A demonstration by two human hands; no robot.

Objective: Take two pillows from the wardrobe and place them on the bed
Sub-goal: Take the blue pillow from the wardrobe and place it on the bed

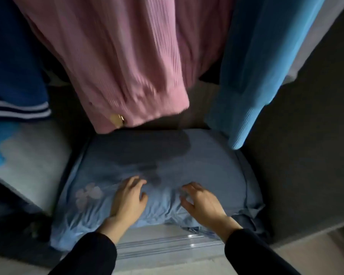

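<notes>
A blue pillow (157, 167) with a pale flower print lies on the wardrobe floor, filling the bottom between the side walls. My left hand (128, 197) rests palm down on its front part, fingers curled into the fabric. My right hand (202, 201) lies beside it, fingers spread and pressing on the creased cover. Neither hand has closed around the pillow. I cannot tell whether a second pillow lies underneath.
Hanging clothes crowd the space above: a pink ribbed garment (127, 66) over the pillow, a light blue one (256, 76) on the right, a dark blue striped one (14, 76) on the left. A sliding-door track (167, 245) runs along the wardrobe's front edge.
</notes>
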